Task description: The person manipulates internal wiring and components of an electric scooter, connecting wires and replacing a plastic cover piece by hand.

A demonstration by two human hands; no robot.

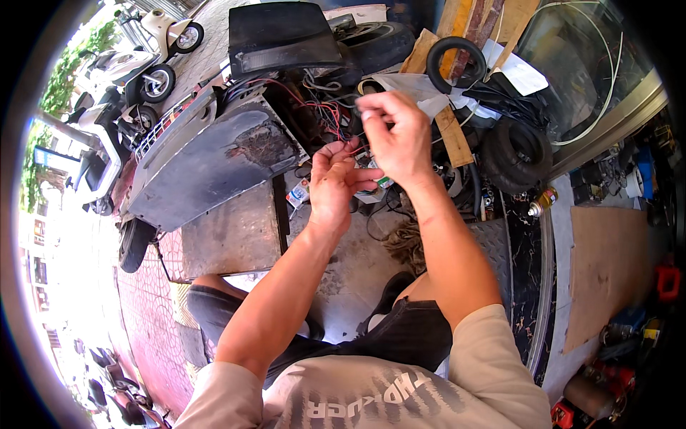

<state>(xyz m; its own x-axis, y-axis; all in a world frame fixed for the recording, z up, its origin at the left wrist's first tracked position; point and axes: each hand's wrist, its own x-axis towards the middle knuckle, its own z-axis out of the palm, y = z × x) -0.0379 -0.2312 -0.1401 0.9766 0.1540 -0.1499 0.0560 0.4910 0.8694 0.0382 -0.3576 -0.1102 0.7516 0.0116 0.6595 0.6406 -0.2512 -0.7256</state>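
Both my hands are raised in front of the opened body of a scooter with a worn grey side panel. My left hand pinches a thin red wire between thumb and forefinger, its other fingers partly stretched. A bundle of red and dark wires spills from the open body just beyond it. Slightly higher and to the right is my right hand, its fingers curled into a pinch. Whatever lies between those fingertips is too small to make out. A small white, red and blue packet sits left of my left wrist.
A black plastic cover tops the scooter. To the right lie wooden strips, black tyres and a yellow spray can. A brown rag rests below my right forearm. Parked scooters stand at far left.
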